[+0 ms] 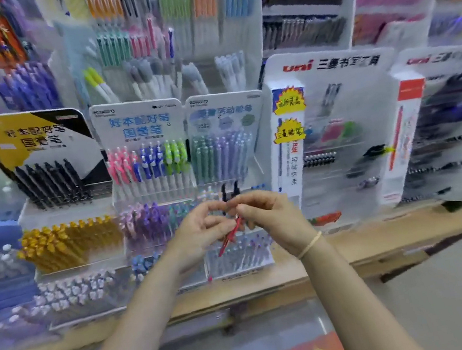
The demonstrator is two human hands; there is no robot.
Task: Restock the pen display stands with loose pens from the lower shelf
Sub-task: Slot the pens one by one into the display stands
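My left hand [202, 229] and my right hand [263, 215] meet in front of the middle pen display stand [230, 156]. Between them they hold a small bunch of pens: a red pen [229, 237] slants down to the left below the fingers, and two black pen tops [229, 191] stick up above them. Fingers of both hands curl round the bunch. The stand behind holds rows of green and lilac pens, and its lower tiers are partly hidden by my hands.
A blue-headed stand [145, 158] with pink, blue and green pens stands to the left, then a yellow-and-black stand [40, 162] with black pens. White uni stands [338, 133] are at the right. All sit on a wooden shelf [384, 235]. Taller pen racks rise behind.
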